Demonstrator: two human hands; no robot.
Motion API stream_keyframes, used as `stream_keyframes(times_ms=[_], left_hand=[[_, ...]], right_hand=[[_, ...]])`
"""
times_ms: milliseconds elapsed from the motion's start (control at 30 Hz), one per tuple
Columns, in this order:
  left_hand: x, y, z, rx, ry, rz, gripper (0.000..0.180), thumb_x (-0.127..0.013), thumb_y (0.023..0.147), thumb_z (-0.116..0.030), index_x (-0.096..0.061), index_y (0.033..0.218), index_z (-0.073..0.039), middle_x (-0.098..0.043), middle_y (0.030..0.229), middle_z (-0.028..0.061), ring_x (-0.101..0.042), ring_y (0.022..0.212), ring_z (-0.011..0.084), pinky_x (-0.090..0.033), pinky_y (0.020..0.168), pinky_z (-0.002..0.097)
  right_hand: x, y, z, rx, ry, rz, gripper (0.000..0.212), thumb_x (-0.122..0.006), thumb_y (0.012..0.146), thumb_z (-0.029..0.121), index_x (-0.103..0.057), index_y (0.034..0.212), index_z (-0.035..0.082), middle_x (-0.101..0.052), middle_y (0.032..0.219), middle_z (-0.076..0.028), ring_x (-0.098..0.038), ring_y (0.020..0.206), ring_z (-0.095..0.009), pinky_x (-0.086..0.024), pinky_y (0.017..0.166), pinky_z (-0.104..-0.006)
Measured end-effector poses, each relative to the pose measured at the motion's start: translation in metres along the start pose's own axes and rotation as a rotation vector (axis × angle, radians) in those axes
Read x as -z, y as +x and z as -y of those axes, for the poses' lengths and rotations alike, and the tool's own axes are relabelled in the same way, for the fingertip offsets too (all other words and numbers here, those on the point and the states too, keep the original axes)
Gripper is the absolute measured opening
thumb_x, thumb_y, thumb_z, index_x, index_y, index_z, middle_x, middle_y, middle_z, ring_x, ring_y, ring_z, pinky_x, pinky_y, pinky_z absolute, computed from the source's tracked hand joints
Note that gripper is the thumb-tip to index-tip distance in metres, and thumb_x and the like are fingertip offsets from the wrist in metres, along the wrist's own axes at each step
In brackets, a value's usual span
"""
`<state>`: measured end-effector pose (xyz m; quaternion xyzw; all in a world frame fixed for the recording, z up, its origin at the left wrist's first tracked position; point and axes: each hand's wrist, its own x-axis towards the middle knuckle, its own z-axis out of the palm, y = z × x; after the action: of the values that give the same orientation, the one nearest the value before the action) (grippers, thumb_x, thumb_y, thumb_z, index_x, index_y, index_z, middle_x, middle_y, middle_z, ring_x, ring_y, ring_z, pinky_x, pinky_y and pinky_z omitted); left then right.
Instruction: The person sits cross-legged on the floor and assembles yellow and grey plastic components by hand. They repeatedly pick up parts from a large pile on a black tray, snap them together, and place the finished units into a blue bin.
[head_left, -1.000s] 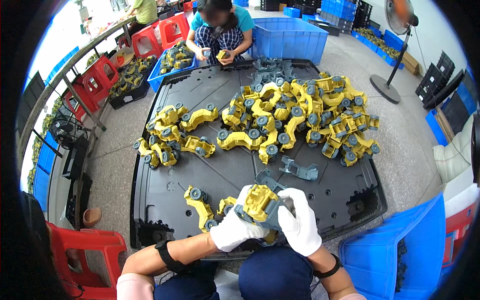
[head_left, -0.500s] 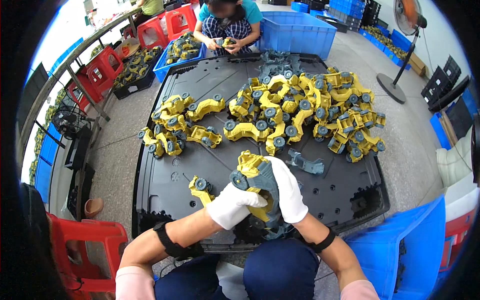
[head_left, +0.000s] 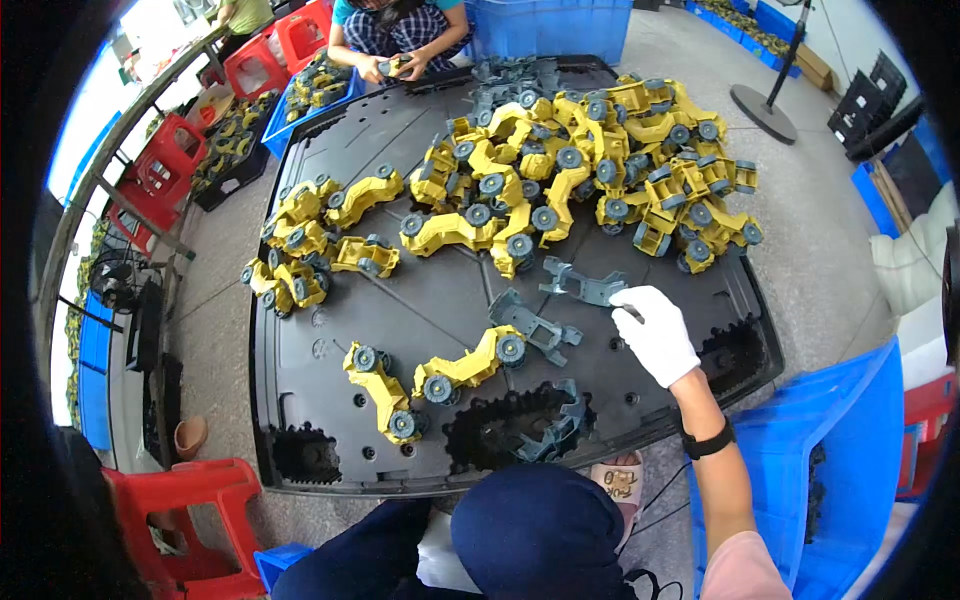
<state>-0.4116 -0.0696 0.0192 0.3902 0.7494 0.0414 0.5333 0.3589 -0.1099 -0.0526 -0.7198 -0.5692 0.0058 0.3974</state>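
Note:
My right hand [head_left: 655,335], in a white glove, reaches over the right part of the black table. Its thumb and forefinger close on the right end of a grey-blue plastic toy-vehicle part [head_left: 585,284], which lies on the tabletop. Just left of and nearer than it lies a second grey-blue part [head_left: 535,326]. Beside that one rests a yellow toy vehicle body [head_left: 468,366] with dark wheels, and another yellow body [head_left: 383,392] lies further left. A third grey-blue part [head_left: 560,420] sits at the near edge, over a dark toothed recess. My left hand is out of view.
A large heap of yellow toy vehicles [head_left: 570,165] covers the far right of the black table [head_left: 400,300]; a smaller cluster [head_left: 310,240] is at left. Opposite, a person holds a toy part. Blue bins [head_left: 800,470] and a red stool [head_left: 190,520] flank me.
The yellow body and grey-blue part that both my hands held now lie on the table. My right hand has moved right to another grey-blue part. My left hand has left the view, which has shifted.

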Motion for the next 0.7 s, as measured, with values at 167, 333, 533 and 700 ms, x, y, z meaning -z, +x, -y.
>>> stream_keyframes(times_ms=[167, 333, 533, 700], left_hand=[[-0.008, -0.005, 0.072, 0.324, 0.403, 0.02, 0.026, -0.065, 0.084, -0.014, -0.064, 0.108, -0.005, -0.067, 0.094, 0.0081, -0.067, 0.083, 0.0248, -0.055, 0.074, 0.0362], [-0.017, -0.012, 0.104, 0.428, 0.69, 0.108, 0.022, -0.066, 0.082, -0.013, -0.066, 0.103, -0.005, -0.068, 0.093, 0.0108, -0.067, 0.083, 0.0276, -0.055, 0.075, 0.0364], [-0.037, -0.041, 0.023, -0.081, 1.111, 0.222, 0.017, -0.066, 0.081, -0.011, -0.069, 0.097, -0.005, -0.068, 0.091, 0.0141, -0.067, 0.084, 0.031, -0.055, 0.075, 0.0367], [-0.15, -0.047, -0.204, -0.886, 0.549, 0.038, 0.025, -0.067, 0.087, -0.014, -0.066, 0.109, -0.002, -0.068, 0.101, 0.0138, -0.067, 0.092, 0.0237, -0.053, 0.083, 0.0335]], right_hand=[[-0.042, 0.015, 0.039, 0.027, 0.075, 0.265, 0.022, -0.061, 0.084, 0.013, -0.066, 0.104, 0.007, -0.064, 0.099, -0.012, -0.062, 0.089, -0.03, -0.051, 0.081, -0.0399], [-0.066, 0.018, 0.066, 0.044, -0.067, 0.35, 0.026, -0.058, 0.082, 0.014, -0.065, 0.106, 0.01, -0.063, 0.107, -0.012, -0.059, 0.102, -0.034, -0.049, 0.09, -0.0447], [-0.069, 0.028, 0.091, 0.087, -0.07, 0.499, 0.053, -0.068, 0.074, 0.022, -0.057, 0.125, 0.011, -0.059, 0.118, -0.015, -0.057, 0.107, -0.035, -0.048, 0.091, -0.0452], [-0.092, 0.03, 0.097, 0.145, -0.068, 0.493, 0.047, -0.067, 0.068, 0.008, -0.06, 0.114, 0.007, -0.061, 0.112, -0.013, -0.057, 0.101, -0.036, -0.047, 0.088, -0.0437]])
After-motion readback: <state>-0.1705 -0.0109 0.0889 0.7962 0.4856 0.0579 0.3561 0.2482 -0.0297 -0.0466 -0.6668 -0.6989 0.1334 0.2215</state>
